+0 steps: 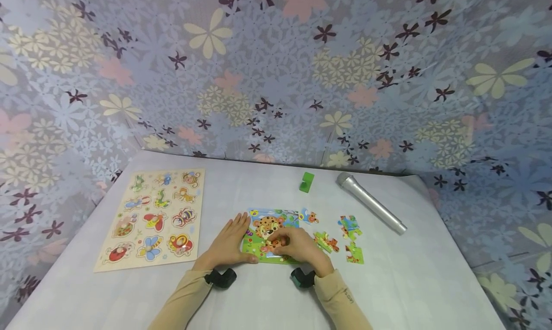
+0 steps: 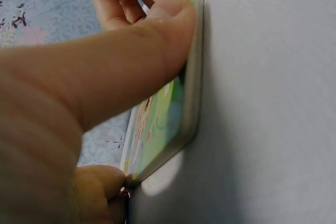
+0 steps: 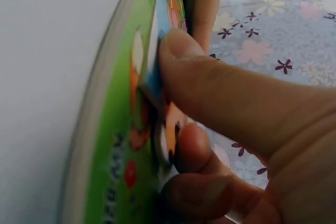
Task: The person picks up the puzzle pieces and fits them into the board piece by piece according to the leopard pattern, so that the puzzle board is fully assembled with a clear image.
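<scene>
A jigsaw puzzle board (image 1: 264,217) with a spotted cartoon cub lies in front of me. My left hand (image 1: 228,241) rests along its left side with fingers stretched out; in the left wrist view the thumb (image 2: 163,30) touches the board's near edge. Over the lower middle of the board, my right hand (image 1: 298,246) pinches a blue-and-orange puzzle piece (image 3: 152,69) between thumb and curled fingers. That piece tilts against the green printed surface in the right wrist view, and the fingers hide part of it.
Loose puzzle pieces (image 1: 326,242) lie right of the board, with others (image 1: 350,226) farther right. Behind are a green notched piece (image 1: 306,182) and a silver microphone (image 1: 373,203). A wooden insect peg board (image 1: 168,224) is at left. Floral cloth (image 1: 276,81) hangs behind the table.
</scene>
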The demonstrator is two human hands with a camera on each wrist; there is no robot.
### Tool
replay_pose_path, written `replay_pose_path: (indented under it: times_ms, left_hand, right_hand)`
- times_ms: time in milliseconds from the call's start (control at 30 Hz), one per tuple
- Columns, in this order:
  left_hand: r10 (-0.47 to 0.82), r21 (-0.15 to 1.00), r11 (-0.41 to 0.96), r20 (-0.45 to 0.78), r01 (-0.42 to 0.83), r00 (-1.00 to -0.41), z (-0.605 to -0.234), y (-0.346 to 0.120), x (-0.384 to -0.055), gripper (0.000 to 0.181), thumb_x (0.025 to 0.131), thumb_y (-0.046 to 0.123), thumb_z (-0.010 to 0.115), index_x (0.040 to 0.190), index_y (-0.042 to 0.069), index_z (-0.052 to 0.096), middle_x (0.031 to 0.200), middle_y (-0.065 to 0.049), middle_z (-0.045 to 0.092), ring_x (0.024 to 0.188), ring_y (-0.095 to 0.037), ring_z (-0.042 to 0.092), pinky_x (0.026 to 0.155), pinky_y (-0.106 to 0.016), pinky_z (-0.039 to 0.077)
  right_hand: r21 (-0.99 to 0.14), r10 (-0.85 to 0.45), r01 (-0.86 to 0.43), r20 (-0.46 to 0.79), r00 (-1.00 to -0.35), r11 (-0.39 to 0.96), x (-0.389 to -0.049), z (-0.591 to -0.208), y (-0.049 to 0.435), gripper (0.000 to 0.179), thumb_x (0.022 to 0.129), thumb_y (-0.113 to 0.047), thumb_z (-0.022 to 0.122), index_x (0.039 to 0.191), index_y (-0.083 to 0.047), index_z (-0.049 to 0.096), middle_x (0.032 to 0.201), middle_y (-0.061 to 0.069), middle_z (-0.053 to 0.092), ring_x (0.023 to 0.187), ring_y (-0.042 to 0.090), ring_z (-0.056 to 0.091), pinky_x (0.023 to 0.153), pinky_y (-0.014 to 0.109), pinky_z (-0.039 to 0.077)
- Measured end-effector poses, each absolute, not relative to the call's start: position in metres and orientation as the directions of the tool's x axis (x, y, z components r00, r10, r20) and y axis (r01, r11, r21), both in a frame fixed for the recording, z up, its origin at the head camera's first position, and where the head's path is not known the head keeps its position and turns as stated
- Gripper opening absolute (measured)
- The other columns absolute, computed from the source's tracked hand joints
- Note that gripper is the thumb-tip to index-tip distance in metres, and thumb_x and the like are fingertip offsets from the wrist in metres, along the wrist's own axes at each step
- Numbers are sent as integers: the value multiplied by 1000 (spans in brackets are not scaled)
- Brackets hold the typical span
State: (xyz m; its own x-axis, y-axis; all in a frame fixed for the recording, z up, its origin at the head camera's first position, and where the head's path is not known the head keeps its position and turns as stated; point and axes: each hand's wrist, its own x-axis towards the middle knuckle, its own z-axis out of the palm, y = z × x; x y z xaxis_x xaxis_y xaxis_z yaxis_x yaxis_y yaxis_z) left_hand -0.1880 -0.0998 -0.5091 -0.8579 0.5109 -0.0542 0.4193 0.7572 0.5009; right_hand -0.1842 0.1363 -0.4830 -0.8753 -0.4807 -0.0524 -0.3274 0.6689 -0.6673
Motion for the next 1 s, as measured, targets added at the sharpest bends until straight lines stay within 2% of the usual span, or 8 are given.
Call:
replay_pose_path:
  times_ms: [133, 267, 367, 500, 633, 767, 867, 1000]
  left_hand:
    - [512, 504, 752, -42, 425, -858, -506, -100, -189, 114, 74, 56, 74, 151, -7, 19, 160, -23, 12, 150, -38, 10, 123, -51, 11]
    - [513, 494, 755, -37, 431, -858, -505, -101, -190, 114, 74, 57, 73, 151, -7, 19, 160, -24, 12, 150, -38, 11, 123, -51, 11]
    - [519, 494, 753, -41, 434, -854, -505, -101, -189, 114, 74, 58, 73, 151, -8, 19, 160, -24, 12, 150, -39, 11, 123, -52, 11]
    - [517, 501, 752, -45, 428, -855, -504, -101, -187, 114, 74, 58, 73, 151, -7, 19, 160, -25, 12, 150, -39, 11, 123, -53, 11]
    - [498, 516, 748, -20, 418, -867, -501, -94, -183, 106, 76, 51, 75, 151, -4, 24, 160, -24, 15, 150, -39, 11, 123, -54, 11]
    - [521, 471, 737, 60, 484, -852, -498, -77, -175, 91, 86, 47, 67, 150, -4, 28, 159, -22, 21, 149, -39, 15, 122, -55, 14]
    - [519, 412, 754, 102, 511, -849, -500, -64, -170, 84, 91, 47, 60, 149, -6, 28, 158, -23, 24, 148, -39, 18, 121, -55, 18]
    - [462, 416, 791, 75, 449, -884, -505, -56, -169, 84, 94, 46, 57, 148, -10, 26, 157, -27, 23, 148, -41, 17, 120, -54, 20]
  right_hand:
    - [-659, -506, -358, -40, -862, 661, -185, -482, 137, 25, 84, -16, 75, 109, -13, 75, 86, -2, 67, 66, 6, 48, 56, 20, 40]
    - [-645, -524, -396, -8, -852, 654, -186, -484, 135, 19, 89, -20, 70, 106, -15, 76, 97, -1, 73, 75, 5, 58, 65, 19, 47]
    - [-641, -515, -392, -6, -857, 660, -185, -484, 136, 23, 91, -24, 68, 111, -16, 74, 78, 1, 71, 64, 4, 55, 58, 19, 45]
    - [-631, -489, -359, -37, -871, 687, -185, -485, 136, 35, 90, -27, 69, 123, -17, 68, 52, -4, 46, 45, 4, 34, 43, 19, 31]
    - [-615, -470, -349, -39, -882, 707, -185, -486, 136, 38, 93, -29, 64, 130, -19, 64, 50, -9, 39, 44, 3, 31, 44, 19, 31]
    - [-645, -436, -320, -21, -900, 693, -186, -488, 138, 37, 97, -27, 58, 132, -15, 61, 54, -8, 44, 47, 3, 35, 50, 20, 35]
    - [-660, -392, -291, -7, -920, 693, -188, -491, 140, 44, 96, -25, 60, 137, -10, 56, 57, -5, 49, 48, 4, 39, 50, 20, 37]
    - [-640, -339, -261, 1, -941, 723, -189, -493, 138, 54, 93, -26, 65, 140, -5, 51, 60, -4, 51, 48, 6, 40, 46, 20, 35]
